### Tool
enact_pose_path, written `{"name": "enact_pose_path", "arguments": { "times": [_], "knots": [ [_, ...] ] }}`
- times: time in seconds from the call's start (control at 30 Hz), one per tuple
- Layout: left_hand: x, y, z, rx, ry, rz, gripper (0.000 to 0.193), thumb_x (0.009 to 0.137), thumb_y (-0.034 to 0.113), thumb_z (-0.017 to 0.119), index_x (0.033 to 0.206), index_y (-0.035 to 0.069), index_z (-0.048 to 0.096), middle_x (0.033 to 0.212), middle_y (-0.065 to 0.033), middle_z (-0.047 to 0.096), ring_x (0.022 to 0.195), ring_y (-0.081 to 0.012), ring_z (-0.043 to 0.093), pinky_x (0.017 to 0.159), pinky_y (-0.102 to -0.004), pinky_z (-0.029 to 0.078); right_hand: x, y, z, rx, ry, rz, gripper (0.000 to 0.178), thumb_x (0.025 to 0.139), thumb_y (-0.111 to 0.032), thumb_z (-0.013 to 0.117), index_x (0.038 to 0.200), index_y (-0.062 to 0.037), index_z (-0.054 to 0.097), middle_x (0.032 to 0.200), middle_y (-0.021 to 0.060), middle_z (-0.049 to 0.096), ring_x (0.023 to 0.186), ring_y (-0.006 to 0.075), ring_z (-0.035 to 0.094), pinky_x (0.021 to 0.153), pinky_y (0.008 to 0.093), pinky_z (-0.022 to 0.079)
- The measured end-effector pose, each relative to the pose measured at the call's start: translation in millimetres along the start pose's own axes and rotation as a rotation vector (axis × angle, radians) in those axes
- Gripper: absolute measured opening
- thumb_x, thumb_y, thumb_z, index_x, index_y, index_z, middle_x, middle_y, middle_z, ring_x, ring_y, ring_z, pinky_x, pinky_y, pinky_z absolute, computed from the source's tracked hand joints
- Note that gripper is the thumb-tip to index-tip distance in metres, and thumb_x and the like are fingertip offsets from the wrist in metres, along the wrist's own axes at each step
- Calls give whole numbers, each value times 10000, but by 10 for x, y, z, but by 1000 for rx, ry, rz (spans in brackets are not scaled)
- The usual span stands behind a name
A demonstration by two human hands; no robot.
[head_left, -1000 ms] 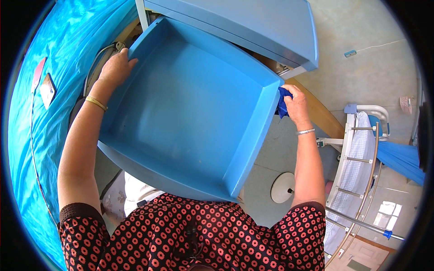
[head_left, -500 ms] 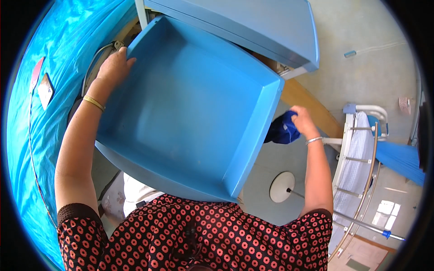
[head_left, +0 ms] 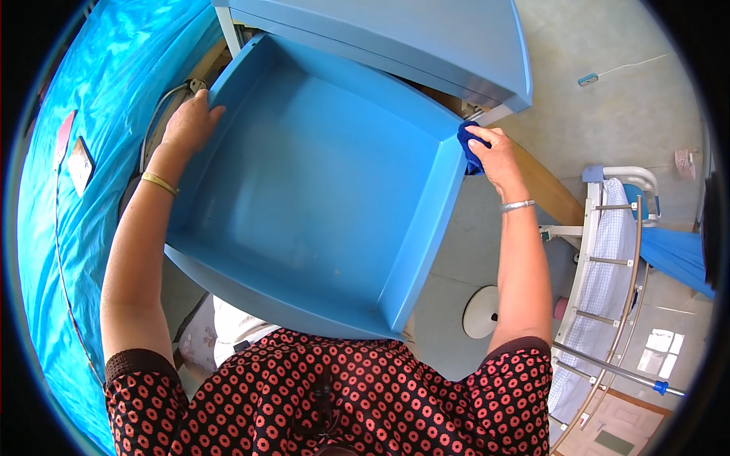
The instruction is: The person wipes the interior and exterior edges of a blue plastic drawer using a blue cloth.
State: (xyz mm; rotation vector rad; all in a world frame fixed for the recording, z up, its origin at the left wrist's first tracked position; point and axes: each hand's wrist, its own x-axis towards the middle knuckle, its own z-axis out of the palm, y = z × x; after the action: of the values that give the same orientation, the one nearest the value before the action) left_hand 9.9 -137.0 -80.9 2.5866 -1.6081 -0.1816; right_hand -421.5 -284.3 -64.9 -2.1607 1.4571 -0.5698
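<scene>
A large blue drawer (head_left: 319, 175), bare inside, is pulled out of a blue cabinet (head_left: 395, 38) and reaches to my chest. My left hand (head_left: 190, 124) grips the drawer's left side wall near its back end, the thumb over the rim and the fingers hidden outside. At the back right corner my right hand (head_left: 494, 156) presses a dark blue cloth (head_left: 471, 147) against the rim and outer side. Its fingers are bent over the cloth.
Bright blue sheeting (head_left: 46, 243) covers the left side, with a white card on it. To the right is a bed with metal rails (head_left: 635, 251). A round white base (head_left: 480, 311) stands on the floor, and a small blue object on a cord (head_left: 588, 80) lies farther off.
My right hand has moved up and inward with the cloth, from hanging beside the drawer to its back right corner. My left hand stays on the left wall.
</scene>
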Motion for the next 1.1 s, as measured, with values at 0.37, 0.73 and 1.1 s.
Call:
{"name": "enact_pose_path", "arguments": {
  "times": [0.37,0.73,1.1],
  "knots": [
    [-17,-30,-10,-38,-1,-13,321,869,280,517,1013,-5,481,933,-207,598,907,-323,586,791,-399,467,-141,56,143,-345,82,-198,199,778,-111,579,949,-57,492,873,182,607,807,371,571,700,433,459],
    [-19,-72,16,-14,-4,-20,312,868,278,519,1013,4,486,941,-196,598,910,-323,586,787,-398,472,-475,18,-76,31,158,-4,178,723,-65,632,898,-38,620,867,123,611,818,256,596,735,316,458],
    [6,-45,17,15,8,-11,311,876,283,508,1015,5,486,955,-198,598,918,-312,588,798,-390,472,-771,-214,148,24,67,-134,151,722,-62,628,862,-6,616,824,127,603,748,269,594,675,328,466]
  ]
}}
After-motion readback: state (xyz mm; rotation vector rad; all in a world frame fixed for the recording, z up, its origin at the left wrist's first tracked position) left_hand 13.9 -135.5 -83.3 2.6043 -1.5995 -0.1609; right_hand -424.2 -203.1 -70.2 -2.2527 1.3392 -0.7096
